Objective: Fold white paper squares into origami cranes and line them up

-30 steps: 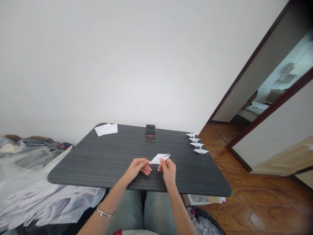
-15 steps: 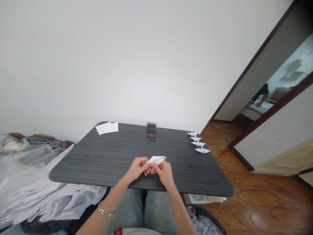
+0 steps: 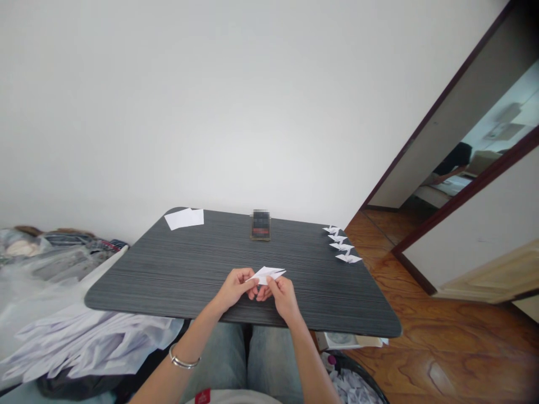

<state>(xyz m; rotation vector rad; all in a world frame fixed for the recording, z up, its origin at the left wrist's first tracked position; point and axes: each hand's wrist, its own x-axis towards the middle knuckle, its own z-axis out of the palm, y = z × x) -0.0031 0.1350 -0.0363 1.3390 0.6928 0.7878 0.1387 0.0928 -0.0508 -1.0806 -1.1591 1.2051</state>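
A small piece of folded white paper (image 3: 266, 274) is held just above the front part of the dark table (image 3: 202, 258), its split points facing right. My left hand (image 3: 239, 287) pinches its left end between thumb and fingers. On the right side, my right hand (image 3: 281, 293) grips the lower edge, thumb on top and fingers curled beneath. Several folded paper cranes (image 3: 341, 247) stand in a row along the table's right edge. At the far left corner lie flat white paper sheets (image 3: 184, 219), partly overlapping.
A phone on a stand (image 3: 260, 225) is at the table's back edge, its screen blurred. White cloth (image 3: 92, 342) and plastic bags (image 3: 50, 269) are heaped on the left. Below right, a bin (image 3: 357, 384) holds paper scraps. Through the doorway, a person (image 3: 455, 160) bends over a surface.
My right thumb has shifted slightly to the right along the folded paper, and both hands keep hold of it. The person beyond the doorway has changed posture.
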